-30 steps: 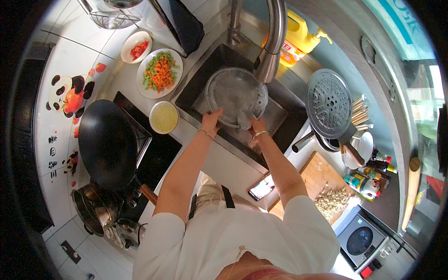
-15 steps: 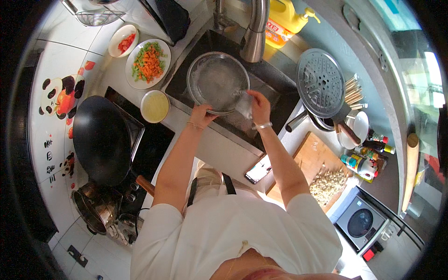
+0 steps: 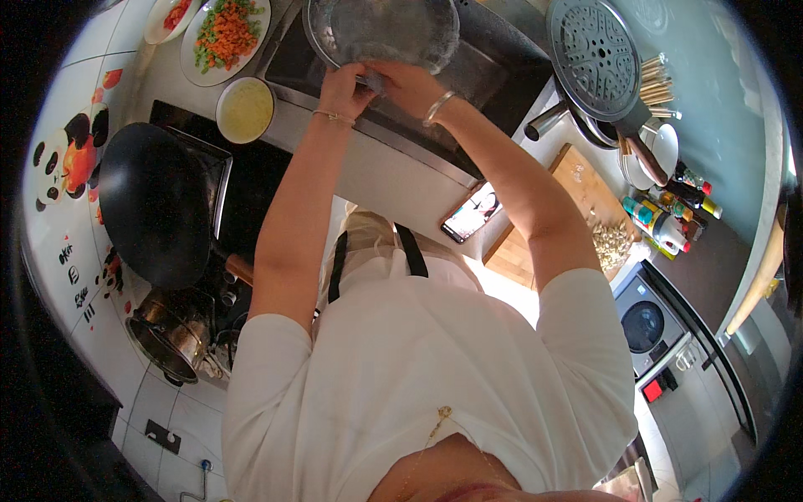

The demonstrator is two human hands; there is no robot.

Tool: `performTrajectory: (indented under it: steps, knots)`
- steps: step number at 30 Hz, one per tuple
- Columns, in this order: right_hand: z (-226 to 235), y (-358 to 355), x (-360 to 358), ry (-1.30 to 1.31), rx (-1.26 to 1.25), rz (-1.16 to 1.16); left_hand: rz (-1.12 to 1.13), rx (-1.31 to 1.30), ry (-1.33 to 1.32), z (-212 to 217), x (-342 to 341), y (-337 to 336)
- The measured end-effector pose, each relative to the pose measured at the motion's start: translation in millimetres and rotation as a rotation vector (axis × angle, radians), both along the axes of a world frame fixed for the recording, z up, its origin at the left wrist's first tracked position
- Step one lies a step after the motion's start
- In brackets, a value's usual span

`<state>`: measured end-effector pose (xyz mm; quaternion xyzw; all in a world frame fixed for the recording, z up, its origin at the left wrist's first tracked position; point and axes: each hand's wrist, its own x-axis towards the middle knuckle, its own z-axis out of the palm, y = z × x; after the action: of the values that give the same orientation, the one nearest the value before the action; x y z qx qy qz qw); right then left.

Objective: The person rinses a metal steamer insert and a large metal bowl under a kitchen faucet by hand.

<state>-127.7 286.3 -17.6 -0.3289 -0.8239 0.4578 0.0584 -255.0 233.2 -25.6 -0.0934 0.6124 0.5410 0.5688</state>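
the sink (image 3: 502,67) is taken as the landmark: a dark, rectangular basin set into the pale counter, its long side running from upper left to lower right. to the left of the sink one black wok (image 3: 155,201) is seen on the hob, its wooden handle pointing down toward the lower right. below the wok one steel pot (image 3: 171,335) is seen. to the right of the sink one round perforated steamer plate (image 3: 595,54) is seen lying over a pan, and below that one wooden chopping board (image 3: 577,209) carrying a heap of pale chopped pieces.

over the sink one round glass lid (image 3: 385,29) is held, its far part cut off by the upper edge, so its tilt cannot be told. its near rim is gripped by the left hand (image 3: 343,88) and the right hand (image 3: 401,84), both with fingers curled closed on it; the two hands touch.

left of the sink one white plate of orange and green diced vegetables (image 3: 226,33), one small dish of red pieces (image 3: 171,15) and one bowl of yellow liquid (image 3: 245,109) are seen. just below the sink one phone (image 3: 473,212) lies on the counter edge. right of the board a cluster of bottles (image 3: 669,217) with green, red and yellow labels is seen; their number cannot be told.
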Motion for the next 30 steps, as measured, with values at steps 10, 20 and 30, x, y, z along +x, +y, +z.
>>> performTrajectory:
  steps: [10,20,30]
  knots:
    - [-34,40,29,-0.042,0.618,-0.237,0.038,0.195,-0.128,15,-4,-1]
    - [-1,-4,14,0.037,0.236,-0.006,0.124,0.116,-0.247,-7,2,6]
    - [-23,1,39,-0.324,0.464,0.029,0.048,0.091,-0.141,2,11,-4]
